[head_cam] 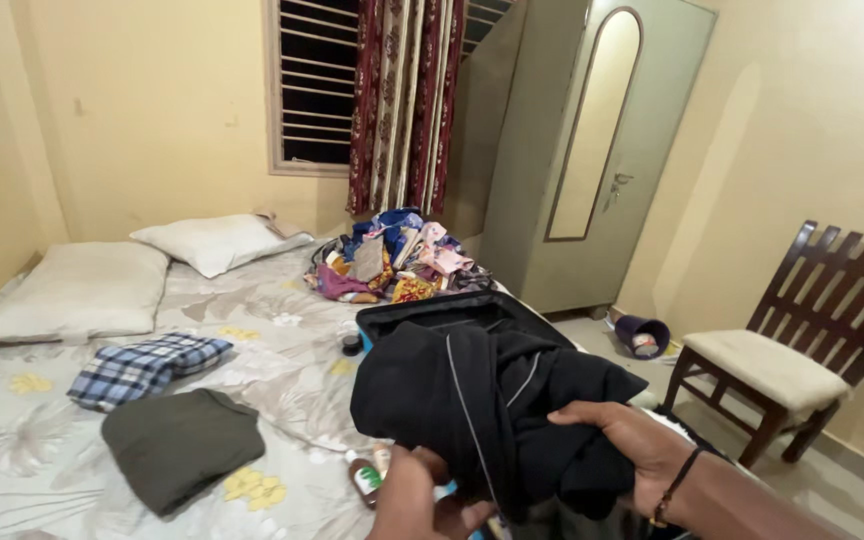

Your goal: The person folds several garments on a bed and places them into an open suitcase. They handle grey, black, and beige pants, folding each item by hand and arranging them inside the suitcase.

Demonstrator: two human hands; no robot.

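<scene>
Yellow walls close in a small bedroom with a barred window (317,85) and a red patterned curtain (407,100). Beside the curtain stands a grey-green wardrobe (632,150) with a long mirror on its door. A dark wooden chair (787,345) with a pale seat stands by the right wall, and a small dark bin (642,335) lies tipped on the floor near it.

The bed (272,370) has a flowery sheet. On it lie 2 white pillows (82,290), a blue checked folded cloth (147,368), a dark green folded cloth (184,445), and a heap of bright clothes (392,255) near the wardrobe.

A black suitcase (432,308) lies open on the bed's edge. What is inside it is hidden. A brown bottle (363,478) lies just beside it.

A black garment (492,395) with a thin pale line hangs bunched above the suitcase. The right hand (632,440) is closed around its lower right part, thumb on top. The left hand (417,500) is under its lower edge, fingers curled and touching the cloth; I cannot tell if it grips it.
</scene>
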